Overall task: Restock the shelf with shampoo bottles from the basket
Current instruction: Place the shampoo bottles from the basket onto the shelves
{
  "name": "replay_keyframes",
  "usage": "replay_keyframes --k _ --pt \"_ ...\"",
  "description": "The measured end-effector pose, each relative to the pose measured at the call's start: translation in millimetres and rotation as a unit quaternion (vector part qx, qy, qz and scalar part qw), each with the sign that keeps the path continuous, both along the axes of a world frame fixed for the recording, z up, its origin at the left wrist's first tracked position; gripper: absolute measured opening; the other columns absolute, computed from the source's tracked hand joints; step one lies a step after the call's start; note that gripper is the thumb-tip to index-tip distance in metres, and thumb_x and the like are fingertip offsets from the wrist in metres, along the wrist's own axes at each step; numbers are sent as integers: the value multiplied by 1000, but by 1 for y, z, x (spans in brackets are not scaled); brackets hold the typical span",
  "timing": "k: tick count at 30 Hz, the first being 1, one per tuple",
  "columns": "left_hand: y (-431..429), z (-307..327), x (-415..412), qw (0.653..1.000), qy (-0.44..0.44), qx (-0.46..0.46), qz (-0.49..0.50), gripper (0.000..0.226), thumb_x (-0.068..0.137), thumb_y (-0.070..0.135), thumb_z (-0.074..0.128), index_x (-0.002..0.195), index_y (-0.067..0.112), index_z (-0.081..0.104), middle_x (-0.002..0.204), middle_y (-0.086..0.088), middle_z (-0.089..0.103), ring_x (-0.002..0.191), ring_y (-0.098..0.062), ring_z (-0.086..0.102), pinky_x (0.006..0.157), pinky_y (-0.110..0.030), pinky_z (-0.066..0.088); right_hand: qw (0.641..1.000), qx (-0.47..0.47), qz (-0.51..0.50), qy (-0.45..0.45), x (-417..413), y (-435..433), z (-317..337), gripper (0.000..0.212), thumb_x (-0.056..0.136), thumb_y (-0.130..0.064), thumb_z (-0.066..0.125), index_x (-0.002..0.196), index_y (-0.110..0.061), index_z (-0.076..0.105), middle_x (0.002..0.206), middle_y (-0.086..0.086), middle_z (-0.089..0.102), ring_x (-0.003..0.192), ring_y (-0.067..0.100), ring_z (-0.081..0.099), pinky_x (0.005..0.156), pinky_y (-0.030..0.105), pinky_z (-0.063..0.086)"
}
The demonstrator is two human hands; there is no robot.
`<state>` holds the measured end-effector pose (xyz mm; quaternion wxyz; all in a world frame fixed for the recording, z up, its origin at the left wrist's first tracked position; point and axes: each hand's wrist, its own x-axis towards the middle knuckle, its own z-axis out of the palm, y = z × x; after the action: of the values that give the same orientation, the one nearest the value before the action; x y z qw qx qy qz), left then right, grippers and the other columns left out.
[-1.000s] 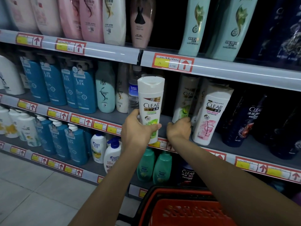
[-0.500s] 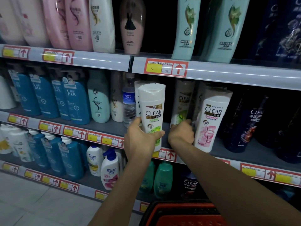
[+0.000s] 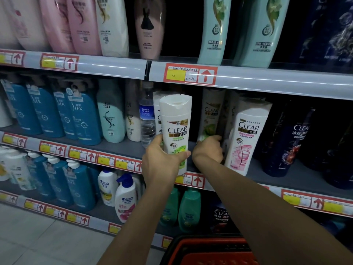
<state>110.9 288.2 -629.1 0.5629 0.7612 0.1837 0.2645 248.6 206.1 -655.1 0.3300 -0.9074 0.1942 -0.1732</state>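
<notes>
White shampoo bottle (image 3: 176, 119) in left hand (image 3: 160, 161), water bottle (image 3: 147, 119) (upright) behind.

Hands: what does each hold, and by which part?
Left hand grips the white CLEAR bottle by its lower body. Right hand is at the base of a shelved bottle; grip unclear.

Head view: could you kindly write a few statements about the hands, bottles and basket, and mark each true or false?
1. The left hand grips a green-label bottle. True.
2. That bottle lies flat. False: it is upright.
3. The right hand is in the basket. False: it is at the shelf, beside the pink-label bottle.
4. A water bottle stands left of the held bottle. True.
5. The basket is blue. False: it is red.
</notes>
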Motion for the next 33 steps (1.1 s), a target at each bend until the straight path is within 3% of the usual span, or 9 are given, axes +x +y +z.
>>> replay_keyframes --k 5,9,13,16,21,28,33 --pt "0 1 3 1000 1 -5 -4 49 64 30 94 104 27 65 99 9 75 87 -13 71 77 -40 60 1000 23 2 -5 0 -2 -1 54 97 -30 66 135 2 43 120 15 69 111 35 68 83 40 54" --pt "1 1 3 1000 -2 7 -15 52 63 28 95 106 28 65 100 10 74 89 -13 70 79 -42 60 998 62 0 1 -12 -3 5 33 101 -25 61 123 -2 51 118 14 70 109 34 68 80 39 54" --pt "-4 4 9 999 -19 1 -48 55 61 21 95 108 28 67 101 11 75 91 -10 71 82 -42 61 987 145 71 1 -40 -14 10 33 101 -26 60 126 -6 54 125 17 66 116 36 64 87 38 51" --pt "-13 4 16 996 -36 1 -79 58 62 17 94 112 29 66 106 12 75 99 -10 70 85 -38 60 973 159 162 -36 -72 -26 13 36 98 -12 57 134 -16 60 122 9 70 112 30 66 90 34 52" --pt "-30 1 35 992 -34 35 -112 55 64 19 90 109 34 61 108 13 74 104 -10 69 93 -46 57 949 139 277 -51 -97 -41 14 33 88 -12 63 118 -25 60 112 -1 72 100 22 68 86 39 58" --pt "-44 -10 47 995 14 32 -92 62 65 32 90 107 32 44 111 8 71 104 -16 67 90 -50 55 966 73 243 -39 -98 -44 -1 15 95 -16 55 106 -18 45 108 6 66 95 27 65 79 47 56" --pt "-43 -8 45 995 22 9 -100 42 77 26 85 113 30 62 107 4 75 95 -14 71 85 -41 60 978 14 205 -25 -97 -41 6 14 101 -19 53 110 -12 45 107 14 69 97 35 68 76 44 56"
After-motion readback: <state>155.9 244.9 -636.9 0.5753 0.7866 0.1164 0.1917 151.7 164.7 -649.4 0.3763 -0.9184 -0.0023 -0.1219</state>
